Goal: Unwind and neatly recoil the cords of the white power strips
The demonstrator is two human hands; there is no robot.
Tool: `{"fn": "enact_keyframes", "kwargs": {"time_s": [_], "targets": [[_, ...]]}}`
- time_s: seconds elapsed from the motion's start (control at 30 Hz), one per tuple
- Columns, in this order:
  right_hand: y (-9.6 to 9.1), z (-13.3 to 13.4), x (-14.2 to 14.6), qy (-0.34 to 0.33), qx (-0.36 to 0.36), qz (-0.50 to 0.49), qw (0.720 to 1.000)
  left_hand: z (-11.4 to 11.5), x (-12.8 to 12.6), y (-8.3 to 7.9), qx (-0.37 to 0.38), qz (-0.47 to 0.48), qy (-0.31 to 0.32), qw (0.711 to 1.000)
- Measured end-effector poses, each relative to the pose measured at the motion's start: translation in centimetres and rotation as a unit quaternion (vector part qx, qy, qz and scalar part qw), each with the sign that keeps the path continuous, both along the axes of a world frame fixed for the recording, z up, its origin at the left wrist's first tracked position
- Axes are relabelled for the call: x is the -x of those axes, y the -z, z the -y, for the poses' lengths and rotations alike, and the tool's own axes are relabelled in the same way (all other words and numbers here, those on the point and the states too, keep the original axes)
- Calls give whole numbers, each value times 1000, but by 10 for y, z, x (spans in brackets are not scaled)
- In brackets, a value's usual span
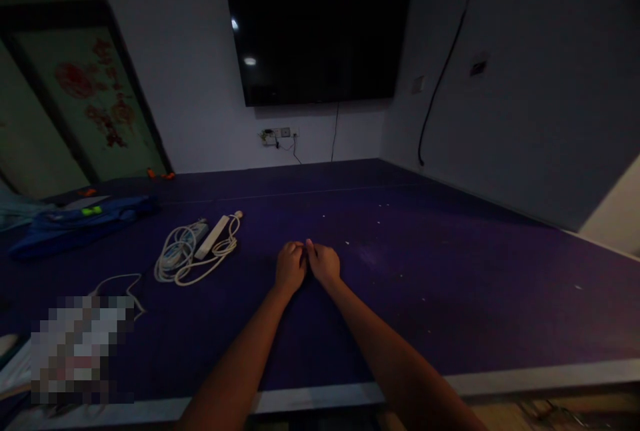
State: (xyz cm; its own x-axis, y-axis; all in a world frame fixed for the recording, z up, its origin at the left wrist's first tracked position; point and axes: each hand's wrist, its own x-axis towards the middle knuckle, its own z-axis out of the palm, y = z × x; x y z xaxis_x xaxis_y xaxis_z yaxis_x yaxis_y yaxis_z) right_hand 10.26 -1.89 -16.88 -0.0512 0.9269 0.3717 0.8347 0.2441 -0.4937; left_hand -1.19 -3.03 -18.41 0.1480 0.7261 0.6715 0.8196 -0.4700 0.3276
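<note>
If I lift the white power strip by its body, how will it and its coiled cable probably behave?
The power strip looks like a rigid bar, so it should stay stiff. Its cable lies in loose loops, so it would likely dangle and uncoil. Being flat, it seems unlikely to roll.

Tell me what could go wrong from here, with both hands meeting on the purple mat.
1. The light is dim and anything held between the meeting fingertips of the left hand and right hand is too small to see; dropped, it could get lost among the white specks on the purple mat.
2. The coiled cable and power strip lie loose left of the left hand; a sweep that way might snag them.
</note>
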Motion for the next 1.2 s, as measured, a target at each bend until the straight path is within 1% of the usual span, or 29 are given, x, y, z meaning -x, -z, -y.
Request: {"fn": "enact_keyframes", "kwargs": {"time_s": [0.33, 0.47, 0.8, 1.2], "targets": [[-1, 0, -2, -5, -2, -8, 1000, 0, 2, -2, -10, -26, -36, 999], [-1, 0, -1, -5, -5, -10, 1000, 1, 2, -2, -11, -28, -40, 999], [-2, 2, 0, -16, 6, 23, 1000, 2, 0, -4, 19, -30, -46, 998], [-2, 2, -1, -15, 2, 29, 999, 0, 2, -2, 47, -37, -50, 997]]}}
